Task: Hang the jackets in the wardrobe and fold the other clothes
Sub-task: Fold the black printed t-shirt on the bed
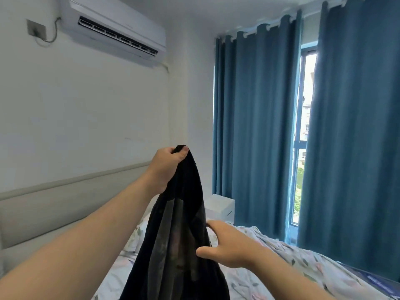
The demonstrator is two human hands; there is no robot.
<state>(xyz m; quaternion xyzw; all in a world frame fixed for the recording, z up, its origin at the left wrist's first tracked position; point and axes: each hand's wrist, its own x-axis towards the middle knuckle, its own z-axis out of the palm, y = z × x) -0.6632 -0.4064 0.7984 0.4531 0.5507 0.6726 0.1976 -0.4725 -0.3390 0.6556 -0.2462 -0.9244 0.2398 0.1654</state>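
Note:
A thin black garment (179,234) hangs in the air in front of me over the bed. My left hand (166,167) is raised and pinches its top end between thumb and fingers. Lower down on the right, my right hand (229,243) lies against the garment's right edge, thumb and fingers spread and touching the cloth. The fabric is partly see-through and drops out of view at the bottom. No wardrobe or jacket is in view.
A bed with a floral sheet (270,267) lies below, its padded headboard (54,208) along the left wall. A white nightstand (220,207) stands at the bed's far corner. Blue curtains (255,118) cover the window on the right. An air conditioner (116,29) hangs high on the wall.

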